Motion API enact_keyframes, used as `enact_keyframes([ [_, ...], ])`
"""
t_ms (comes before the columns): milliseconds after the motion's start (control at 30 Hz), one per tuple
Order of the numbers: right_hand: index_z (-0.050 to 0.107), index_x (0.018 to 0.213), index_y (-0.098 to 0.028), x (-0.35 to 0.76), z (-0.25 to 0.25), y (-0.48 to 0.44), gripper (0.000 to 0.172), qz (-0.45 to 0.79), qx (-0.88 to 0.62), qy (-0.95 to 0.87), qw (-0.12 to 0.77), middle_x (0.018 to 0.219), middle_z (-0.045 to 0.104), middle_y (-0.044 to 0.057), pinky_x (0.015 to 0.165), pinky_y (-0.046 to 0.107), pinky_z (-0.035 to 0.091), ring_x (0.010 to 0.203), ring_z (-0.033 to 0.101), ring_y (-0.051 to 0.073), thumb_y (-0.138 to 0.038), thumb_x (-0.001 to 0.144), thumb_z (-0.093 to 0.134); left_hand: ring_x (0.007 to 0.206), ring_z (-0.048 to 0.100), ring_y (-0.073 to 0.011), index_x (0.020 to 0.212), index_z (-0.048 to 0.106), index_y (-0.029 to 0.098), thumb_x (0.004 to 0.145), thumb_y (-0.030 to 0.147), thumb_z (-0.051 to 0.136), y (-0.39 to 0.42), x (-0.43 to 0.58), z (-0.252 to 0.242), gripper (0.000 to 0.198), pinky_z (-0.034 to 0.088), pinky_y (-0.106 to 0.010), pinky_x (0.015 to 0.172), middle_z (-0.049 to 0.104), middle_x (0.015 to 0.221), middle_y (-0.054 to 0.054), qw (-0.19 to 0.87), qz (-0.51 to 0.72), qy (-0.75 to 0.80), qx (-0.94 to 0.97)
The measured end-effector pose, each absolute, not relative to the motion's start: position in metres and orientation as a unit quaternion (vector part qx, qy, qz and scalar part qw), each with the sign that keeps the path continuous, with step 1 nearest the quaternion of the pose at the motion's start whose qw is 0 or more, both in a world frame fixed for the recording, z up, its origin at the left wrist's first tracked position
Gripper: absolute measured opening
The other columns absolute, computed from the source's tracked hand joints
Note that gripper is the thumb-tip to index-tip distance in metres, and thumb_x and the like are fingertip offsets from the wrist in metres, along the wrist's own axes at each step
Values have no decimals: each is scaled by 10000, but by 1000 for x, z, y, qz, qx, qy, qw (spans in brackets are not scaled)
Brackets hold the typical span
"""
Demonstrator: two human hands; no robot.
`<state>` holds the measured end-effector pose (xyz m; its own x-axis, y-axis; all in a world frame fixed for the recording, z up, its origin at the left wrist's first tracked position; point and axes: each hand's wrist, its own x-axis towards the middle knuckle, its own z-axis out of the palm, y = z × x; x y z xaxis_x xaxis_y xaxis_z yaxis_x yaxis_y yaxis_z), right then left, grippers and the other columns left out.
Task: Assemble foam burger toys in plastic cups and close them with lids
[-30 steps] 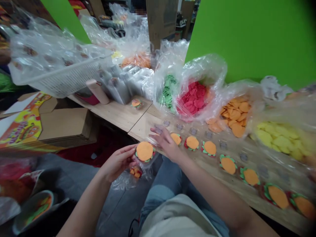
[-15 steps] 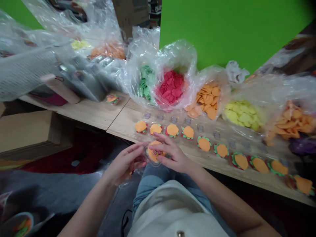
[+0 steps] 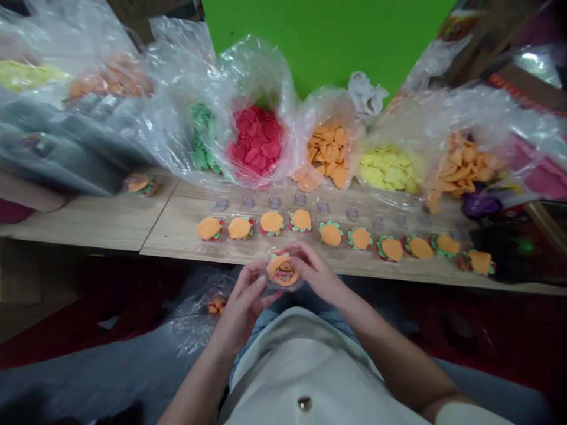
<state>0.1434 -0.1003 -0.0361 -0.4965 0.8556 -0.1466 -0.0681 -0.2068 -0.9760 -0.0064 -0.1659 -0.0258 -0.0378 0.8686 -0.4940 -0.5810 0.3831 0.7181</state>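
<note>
My left hand and my right hand together grip a small round clear case holding an orange burger-shaped stack with a printed label on top. The case is held over my lap, just in front of the wooden table's edge. On the table behind it runs a row of burger stacks, orange discs on green and red layers. A line of small clear lids lies behind that row.
Open plastic bags stand along the back: green pieces, red pieces, orange discs, yellow pieces, more orange pieces. One packed burger lies at the left. A plastic bag hangs by my left knee.
The view has swung right and down. My right hand came back from the table row to the stack in my left hand, and a labelled clear cover now sits over it.
</note>
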Motion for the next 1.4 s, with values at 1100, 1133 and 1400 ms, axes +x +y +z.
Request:
enact_keyframes([
  [1100,398,814,-239,171,-69,-140,238,530,-540,-525,390,744,472,-5,598,257,394,656,450,138,-426,907,284,1064,532,-231,1239,386,307,684,288,677,-157,60,-26,627,516,-308,762,471,1275,-66,634,530,531,189],
  [1133,398,816,-238,172,-71,-143,230,520,-542,-524,402,758,480,0,624,263,397,680,456,141,-420,907,289,1066,530,-235,1245,378,307,688,288,673,-158,60,-26,630,514,-317,764,467,1277,-68,640,525,528,189],
  [1400,407,799,-217,198,-75,-155,246,550,-486,-595,327,714,459,-4,620,261,380,657,440,134,-414,904,303,1029,534,-191,1030,616,196,764,378,577,-164,29,-42,325,429,-278,852,600,1106,-67,622,458,572,277],
])
